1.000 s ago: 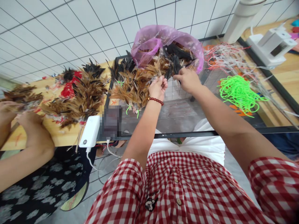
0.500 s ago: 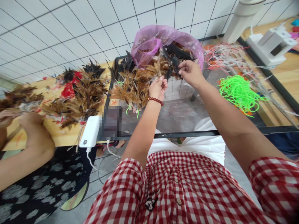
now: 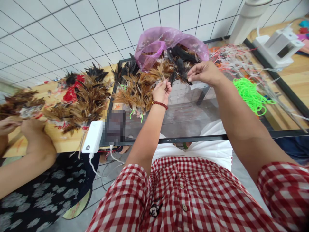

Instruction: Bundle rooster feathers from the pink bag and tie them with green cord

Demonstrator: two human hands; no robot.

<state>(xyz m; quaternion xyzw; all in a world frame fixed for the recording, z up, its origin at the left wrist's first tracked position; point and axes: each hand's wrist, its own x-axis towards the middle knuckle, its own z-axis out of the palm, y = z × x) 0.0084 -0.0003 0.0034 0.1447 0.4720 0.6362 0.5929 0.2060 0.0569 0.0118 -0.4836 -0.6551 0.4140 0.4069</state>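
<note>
My left hand (image 3: 162, 92), with a beaded bracelet at the wrist, is closed in a pinch on dark feathers (image 3: 172, 77) that stick up past the fingertips. To its right, thumb and fingers of my right hand (image 3: 204, 73) pinch the tip of a black feather (image 3: 185, 80) at the front of a pile. Behind both hands a purple plastic bag (image 3: 178, 34) lies open, holding brown and black feathers. Bundles of brown feathers (image 3: 136, 87), some tied with green cord, lie left of my left hand.
Bright green cord (image 3: 252, 96) and pale strings (image 3: 238, 59) lie at the right. A white power bank (image 3: 92, 137) with a cable sits at the front left edge. Farther left are more feather bundles (image 3: 82, 103) and another person's forearm (image 3: 37, 141). A white pipe (image 3: 248, 19) stands behind.
My right hand has moved slightly right and towards me, away from the bag, with its fingers still pinched. My left hand has stayed nearly in place.
</note>
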